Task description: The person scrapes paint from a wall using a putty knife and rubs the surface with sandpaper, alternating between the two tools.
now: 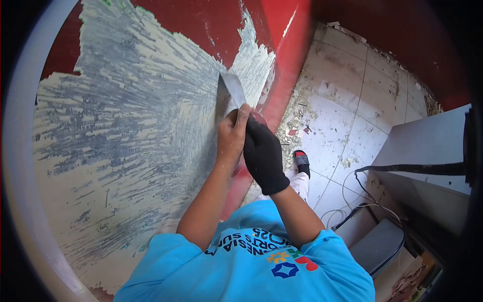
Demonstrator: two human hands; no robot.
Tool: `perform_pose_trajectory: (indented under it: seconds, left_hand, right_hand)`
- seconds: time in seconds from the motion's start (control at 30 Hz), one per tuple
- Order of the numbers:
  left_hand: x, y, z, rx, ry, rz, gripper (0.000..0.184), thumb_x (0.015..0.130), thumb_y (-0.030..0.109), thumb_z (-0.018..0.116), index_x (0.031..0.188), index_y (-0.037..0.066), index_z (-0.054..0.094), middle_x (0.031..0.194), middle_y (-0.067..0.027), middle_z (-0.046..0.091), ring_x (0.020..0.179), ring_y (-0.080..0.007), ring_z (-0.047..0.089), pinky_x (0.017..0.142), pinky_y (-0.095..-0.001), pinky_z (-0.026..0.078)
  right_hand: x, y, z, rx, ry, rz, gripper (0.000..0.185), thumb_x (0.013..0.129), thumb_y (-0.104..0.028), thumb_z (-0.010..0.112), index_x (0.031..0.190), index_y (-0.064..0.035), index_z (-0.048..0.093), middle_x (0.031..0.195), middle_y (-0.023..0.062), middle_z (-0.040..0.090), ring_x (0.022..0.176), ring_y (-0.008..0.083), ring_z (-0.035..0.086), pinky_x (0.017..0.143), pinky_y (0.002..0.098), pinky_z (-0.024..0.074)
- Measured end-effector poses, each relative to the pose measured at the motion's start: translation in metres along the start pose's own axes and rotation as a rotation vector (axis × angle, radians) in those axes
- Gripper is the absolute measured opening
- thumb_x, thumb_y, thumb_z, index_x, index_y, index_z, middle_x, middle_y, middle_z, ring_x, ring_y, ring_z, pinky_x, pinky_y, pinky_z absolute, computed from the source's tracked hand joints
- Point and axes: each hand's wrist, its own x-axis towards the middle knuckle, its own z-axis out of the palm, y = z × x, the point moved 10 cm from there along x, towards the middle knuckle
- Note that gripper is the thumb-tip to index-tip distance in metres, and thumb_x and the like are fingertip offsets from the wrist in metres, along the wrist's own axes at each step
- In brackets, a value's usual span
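A putty knife [233, 88] with a broad metal blade points up and away, its edge against or very close to the wall [126, 105], where red paint is stripped to a streaky grey and cream surface. My left hand [232, 132], bare, is closed at the base of the blade, one finger stretched along the metal. Just to its right, my right hand [264, 153] in a black glove is closed around the handle, which is hidden. Both hands touch each other. Red paint [201, 25] with a ragged edge borders the stripped area.
Paint flakes and dust lie over the white tiled floor [347, 105] on the right. My sandalled foot [301, 158] stands there. Further right are a pale cabinet-like box [422, 151], loose cables [352, 186] and a dark padded seat [380, 246].
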Motion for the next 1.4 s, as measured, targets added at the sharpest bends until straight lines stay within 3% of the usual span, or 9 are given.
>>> perform_pose_trajectory:
  seconds: [0.1, 0.17, 0.27, 0.47, 0.67, 0.73, 1.07, 1.27, 1.4]
  left_hand:
    - [-0.004, 0.003, -0.009, -0.046, 0.060, 0.057, 0.041, 0.093, 0.040, 0.054, 0.085, 0.000, 0.062, 0.078, -0.0029, 0.058, 0.074, -0.0080, 0.049, 0.068, -0.0237, 0.041]
    - [-0.008, 0.001, -0.013, -0.047, 0.092, 0.060, 0.044, 0.093, 0.042, 0.053, 0.085, 0.000, 0.062, 0.079, -0.0020, 0.058, 0.075, -0.0080, 0.049, 0.069, -0.0235, 0.041]
    - [-0.003, -0.010, -0.017, -0.105, 0.102, 0.027, 0.046, 0.094, 0.042, 0.050, 0.088, -0.001, 0.063, 0.080, -0.0019, 0.059, 0.076, -0.0083, 0.049, 0.070, -0.0236, 0.041]
    - [-0.007, 0.000, -0.014, -0.011, 0.063, 0.080, 0.045, 0.095, 0.039, 0.050, 0.096, -0.004, 0.063, 0.085, -0.0032, 0.060, 0.081, -0.0077, 0.051, 0.074, -0.0233, 0.042]
    - [-0.004, -0.002, -0.015, -0.039, 0.092, 0.036, 0.034, 0.093, 0.029, 0.056, 0.085, -0.003, 0.065, 0.075, 0.0001, 0.058, 0.073, -0.0067, 0.051, 0.068, -0.0249, 0.043]
    - [-0.010, 0.019, -0.019, 0.135, 0.197, 0.167, 0.026, 0.091, 0.020, 0.059, 0.081, -0.003, 0.065, 0.070, -0.0013, 0.059, 0.068, -0.0083, 0.052, 0.064, -0.0272, 0.044]
    - [-0.042, 0.033, -0.024, 0.499, 0.310, 0.449, 0.015, 0.088, 0.012, 0.061, 0.084, -0.003, 0.064, 0.079, -0.0122, 0.065, 0.073, -0.0244, 0.061, 0.068, -0.0334, 0.047]
    - [-0.063, 0.015, -0.032, 0.569, 0.269, 0.519, 0.010, 0.086, 0.007, 0.062, 0.090, -0.001, 0.065, 0.085, -0.0131, 0.065, 0.078, -0.0266, 0.061, 0.070, -0.0332, 0.047]
    - [-0.082, 0.037, -0.029, 0.742, 0.224, 0.619, 0.015, 0.083, -0.004, 0.060, 0.097, -0.002, 0.064, 0.090, -0.0131, 0.063, 0.082, -0.0234, 0.060, 0.074, -0.0307, 0.048]
  right_hand:
    - [0.003, 0.002, -0.001, -0.092, 0.048, -0.013, 0.035, 0.089, -0.014, 0.051, 0.122, -0.0066, 0.056, 0.102, 0.0215, 0.063, 0.095, 0.0350, 0.061, 0.083, 0.0360, 0.0469]
    - [0.012, 0.006, -0.001, 0.027, 0.043, 0.005, 0.037, 0.087, -0.017, 0.053, 0.124, -0.0123, 0.056, 0.079, 0.0174, 0.058, 0.073, 0.0327, 0.059, 0.064, 0.0387, 0.0460]
    - [-0.004, -0.001, 0.001, -0.076, 0.098, -0.086, 0.038, 0.087, -0.018, 0.052, 0.126, -0.0134, 0.054, 0.080, 0.0164, 0.058, 0.071, 0.0325, 0.059, 0.063, 0.0389, 0.0454]
    - [0.015, 0.010, 0.002, -0.020, 0.039, 0.014, 0.037, 0.087, -0.019, 0.053, 0.124, -0.0115, 0.055, 0.076, 0.0140, 0.058, 0.073, 0.0292, 0.059, 0.062, 0.0377, 0.0447]
    - [0.000, 0.012, 0.008, 0.013, 0.052, -0.095, 0.045, 0.084, -0.008, 0.053, 0.128, -0.0057, 0.048, 0.093, 0.0148, 0.058, 0.082, 0.0302, 0.058, 0.070, 0.0366, 0.0468]
    - [-0.013, 0.010, 0.003, 0.074, 0.150, -0.318, 0.049, 0.081, -0.002, 0.052, 0.129, -0.0044, 0.045, 0.103, 0.0154, 0.056, 0.091, 0.0324, 0.058, 0.077, 0.0360, 0.0477]
    - [-0.024, 0.022, 0.001, 0.059, 0.129, -0.124, 0.047, 0.078, 0.000, 0.056, 0.125, -0.0049, 0.050, 0.111, 0.0165, 0.055, 0.101, 0.0304, 0.058, 0.081, 0.0349, 0.0474]
    - [-0.028, 0.012, -0.005, -0.056, 0.179, -0.247, 0.046, 0.080, -0.006, 0.060, 0.125, -0.0100, 0.052, 0.092, 0.0106, 0.058, 0.082, 0.0272, 0.061, 0.071, 0.0346, 0.0483]
    - [-0.029, 0.026, 0.003, -0.155, 0.158, -0.052, 0.045, 0.083, -0.010, 0.060, 0.127, -0.0180, 0.054, 0.077, 0.0069, 0.055, 0.067, 0.0236, 0.058, 0.057, 0.0342, 0.0454]
